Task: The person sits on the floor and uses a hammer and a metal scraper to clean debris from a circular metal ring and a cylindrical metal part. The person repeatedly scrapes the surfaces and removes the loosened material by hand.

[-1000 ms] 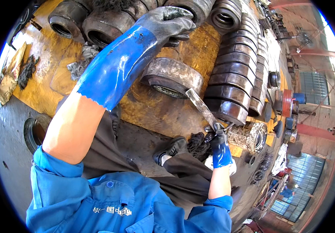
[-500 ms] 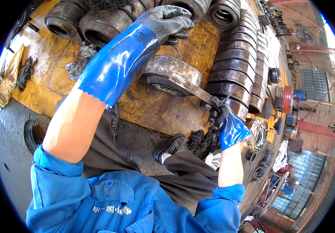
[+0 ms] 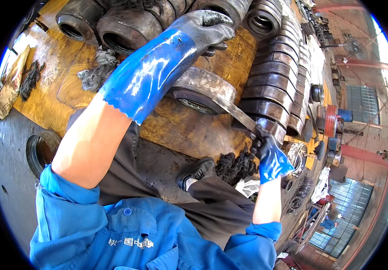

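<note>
My right hand [image 3: 266, 146], in a black and blue rubber glove, is closed around one end of a long flat metal strip tool [image 3: 235, 111]. The tool's far end meets the near edge of a thick worn metal ring [image 3: 207, 84], which lies on the oily yellow tabletop. Farther off, my left hand [image 3: 214, 31], gloved alike, is raised past the ring with its fingers curled. It overlaps a dark metal sleeve [image 3: 238, 10] at the far edge; whether it touches the sleeve, or what it grips, is hidden.
A long row of dark metal rings [image 3: 272, 72] lies to the right. Larger sleeves [image 3: 124, 31] stand at the back left. Grey rags [image 3: 98, 69] rest on the table [image 3: 167, 121]. Black fibre waste [image 3: 234, 167] lies near my shoe [image 3: 196, 173]; another ring [image 3: 41, 150] is on the floor.
My right hand has moved slightly nearer and to the right, and the tool's far end has slid toward the ring's right side. My left hand has shifted a little right, still curled.
</note>
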A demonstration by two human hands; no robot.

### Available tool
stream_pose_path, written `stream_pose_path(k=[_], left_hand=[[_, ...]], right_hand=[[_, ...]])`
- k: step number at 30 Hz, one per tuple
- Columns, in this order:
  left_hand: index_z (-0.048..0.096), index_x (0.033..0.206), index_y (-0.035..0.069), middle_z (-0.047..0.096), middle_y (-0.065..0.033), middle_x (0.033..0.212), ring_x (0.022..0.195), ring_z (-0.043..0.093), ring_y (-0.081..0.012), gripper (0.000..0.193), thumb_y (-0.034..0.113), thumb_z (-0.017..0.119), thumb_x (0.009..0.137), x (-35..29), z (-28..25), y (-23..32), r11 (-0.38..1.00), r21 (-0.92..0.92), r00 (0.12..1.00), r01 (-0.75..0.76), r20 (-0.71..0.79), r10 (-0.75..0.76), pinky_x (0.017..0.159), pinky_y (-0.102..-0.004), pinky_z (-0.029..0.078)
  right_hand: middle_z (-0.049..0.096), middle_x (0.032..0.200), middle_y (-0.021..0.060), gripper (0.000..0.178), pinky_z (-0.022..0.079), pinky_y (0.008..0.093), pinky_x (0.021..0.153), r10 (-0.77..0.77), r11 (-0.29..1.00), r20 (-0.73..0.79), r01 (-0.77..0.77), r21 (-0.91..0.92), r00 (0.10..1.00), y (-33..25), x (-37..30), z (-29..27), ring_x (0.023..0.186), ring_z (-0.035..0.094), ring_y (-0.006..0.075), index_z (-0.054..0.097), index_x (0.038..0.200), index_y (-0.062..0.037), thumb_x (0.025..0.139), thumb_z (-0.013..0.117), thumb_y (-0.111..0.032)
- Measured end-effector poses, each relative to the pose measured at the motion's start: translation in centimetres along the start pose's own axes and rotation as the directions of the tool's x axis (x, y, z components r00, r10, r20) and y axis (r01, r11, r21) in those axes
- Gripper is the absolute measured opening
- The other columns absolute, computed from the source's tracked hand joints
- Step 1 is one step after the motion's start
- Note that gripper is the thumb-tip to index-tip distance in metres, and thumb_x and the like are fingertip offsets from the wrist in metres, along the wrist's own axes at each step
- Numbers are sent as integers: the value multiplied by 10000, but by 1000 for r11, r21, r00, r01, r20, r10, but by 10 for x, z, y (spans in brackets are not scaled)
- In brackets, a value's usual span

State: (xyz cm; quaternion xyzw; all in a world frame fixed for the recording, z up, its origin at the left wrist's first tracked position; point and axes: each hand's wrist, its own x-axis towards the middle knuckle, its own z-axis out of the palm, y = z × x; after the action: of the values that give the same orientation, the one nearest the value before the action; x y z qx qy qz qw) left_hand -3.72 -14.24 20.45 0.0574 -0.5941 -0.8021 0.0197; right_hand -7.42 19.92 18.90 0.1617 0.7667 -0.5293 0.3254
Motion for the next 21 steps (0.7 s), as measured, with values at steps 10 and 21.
stream_pose_path(k=[10, 21], left_hand=[[575, 1289, 56, 695, -52, 1124, 942, 660, -146, 375, 213, 644, 955, -1, -3, -6, 1000, 13, 1000, -1, -11, 1, 774, -275, 527], [577, 1285, 43, 693, -59, 1121, 943, 659, -147, 375, 204, 644, 953, -2, -2, -4, 1000, 23, 1000, -18, -20, 18, 779, -274, 528]], right_hand=[[714, 745, 138, 309, 431, 269, 433, -12, 977, 18, 15, -211, 1000, 25, 18, 27, 460, 552, 145, 651, 1027, -17, 964, 646, -319], [674, 791, 12, 127, 512, 267, 648, -181, 841, 157, 236, -487, 971, 90, 37, 62, 776, 662, 110, 698, 1024, -34, 918, 668, -97]])
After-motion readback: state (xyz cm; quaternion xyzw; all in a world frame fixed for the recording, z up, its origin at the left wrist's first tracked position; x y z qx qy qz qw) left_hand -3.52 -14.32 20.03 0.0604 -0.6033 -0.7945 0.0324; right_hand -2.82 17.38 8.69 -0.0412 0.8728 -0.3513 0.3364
